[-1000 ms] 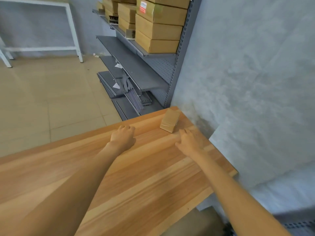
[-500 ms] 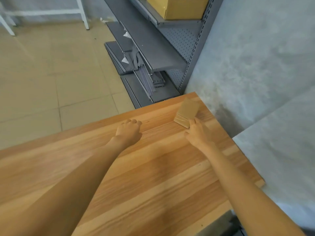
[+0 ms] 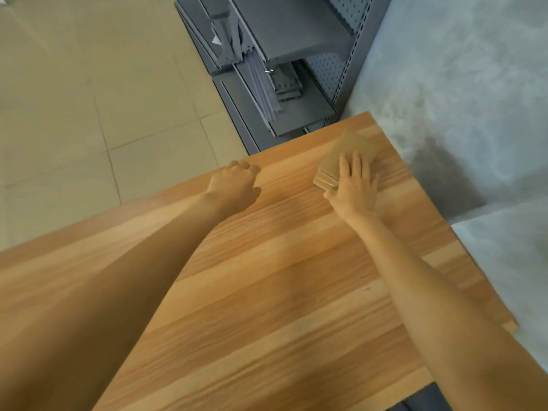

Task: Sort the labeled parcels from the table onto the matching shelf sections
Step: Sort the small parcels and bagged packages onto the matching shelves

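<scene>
A small flat brown cardboard parcel [image 3: 347, 155] lies near the far right corner of the wooden table [image 3: 267, 292]. My right hand [image 3: 354, 185] lies on top of its near end, fingers straight over the lid and thumb against the near left edge. My left hand [image 3: 234, 185] rests on the table near the far edge, fingers loosely curled, holding nothing. The parcel's label is not visible.
Beyond the table's far edge stands a grey metal shelf unit [image 3: 290, 40] with bare lower shelves and loose grey parts on its base. A grey wall [image 3: 459, 84] runs along the table's right side. Tiled floor [image 3: 89, 99] lies to the left.
My right hand has moved forward from beside the parcel onto its top. The view has tilted down, so the upper shelves with boxes have left the frame. My left hand has barely moved.
</scene>
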The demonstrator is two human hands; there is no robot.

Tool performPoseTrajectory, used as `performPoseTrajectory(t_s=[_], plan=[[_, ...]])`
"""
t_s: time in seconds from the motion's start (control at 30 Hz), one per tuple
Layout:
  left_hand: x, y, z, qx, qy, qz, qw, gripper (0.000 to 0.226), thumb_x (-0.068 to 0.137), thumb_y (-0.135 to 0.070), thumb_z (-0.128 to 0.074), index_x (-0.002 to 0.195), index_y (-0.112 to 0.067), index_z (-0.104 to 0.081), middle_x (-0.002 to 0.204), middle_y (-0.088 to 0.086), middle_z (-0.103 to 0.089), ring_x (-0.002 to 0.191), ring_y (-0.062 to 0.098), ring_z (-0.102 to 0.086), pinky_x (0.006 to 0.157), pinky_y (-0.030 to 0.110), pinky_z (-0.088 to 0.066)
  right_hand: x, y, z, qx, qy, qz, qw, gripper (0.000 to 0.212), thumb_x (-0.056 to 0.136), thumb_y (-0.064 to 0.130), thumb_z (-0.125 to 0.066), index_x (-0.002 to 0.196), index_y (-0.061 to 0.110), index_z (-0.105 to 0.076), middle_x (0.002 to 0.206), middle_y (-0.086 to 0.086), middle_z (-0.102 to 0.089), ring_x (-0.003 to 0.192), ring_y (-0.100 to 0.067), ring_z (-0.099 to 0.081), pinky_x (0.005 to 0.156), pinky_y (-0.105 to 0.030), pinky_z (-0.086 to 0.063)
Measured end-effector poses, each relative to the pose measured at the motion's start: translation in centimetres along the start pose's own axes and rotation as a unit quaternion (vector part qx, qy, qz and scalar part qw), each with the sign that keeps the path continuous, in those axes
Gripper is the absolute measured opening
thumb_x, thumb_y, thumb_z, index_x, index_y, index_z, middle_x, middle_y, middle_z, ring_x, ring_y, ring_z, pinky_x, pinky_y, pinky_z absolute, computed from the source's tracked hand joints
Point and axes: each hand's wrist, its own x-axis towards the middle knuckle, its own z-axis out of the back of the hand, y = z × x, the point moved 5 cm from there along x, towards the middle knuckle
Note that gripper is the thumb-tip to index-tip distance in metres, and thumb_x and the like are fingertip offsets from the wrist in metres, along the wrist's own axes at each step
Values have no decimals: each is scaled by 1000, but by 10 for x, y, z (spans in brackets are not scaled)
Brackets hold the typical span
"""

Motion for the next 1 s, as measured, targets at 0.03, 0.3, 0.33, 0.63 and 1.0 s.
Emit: performPoseTrajectory(t_s=[0.03,0.3,0.33,0.63,1.0], plan=[[3,-2,-5,5,7,-3,1000,51,97,-34,-50,143,-16,-38,142,9,-45,133,31,-38,101,46,-40,3,-2,-3,0,-13,5,1000,92,84,34,-71,154,17,-14,162,-11,-9,149,-30,-6,117,-55,-16],[7,2,-15,-4,18,6,1000,47,96,-36,-51,140,-17,-45,141,7,-48,132,29,-39,103,45,-41,6,-12,-1,58,-54,42,996,74,93,13,-60,154,12,-17,162,-10,-12,150,-29,-3,118,-41,-27],[6,2,-13,-7,15,7,1000,47,96,-36,-51,139,-17,-46,141,6,-48,132,29,-39,103,44,-41,4,-11,2,69,-57,46,995,72,95,15,-58,154,11,-17,162,-11,-12,150,-28,-2,119,-40,-22],[-27,-3,30,-82,-43,-9,996,51,95,-34,-54,142,-18,-42,145,4,-45,134,25,-37,103,42,-39,-43,-3,73,385,0,4,923,52,95,22,-60,144,15,-44,127,5,-58,116,-12,-53,104,-32,-41],[-134,-20,62,-172,-142,-121,967,131,62,-40,-87,153,-27,7,161,-3,-1,147,19,-9,111,43,-33,-140,37,120,717,147,27,681,24,97,12,-51,119,9,-60,111,-3,-69,103,-14,-64,90,-30,-51]])
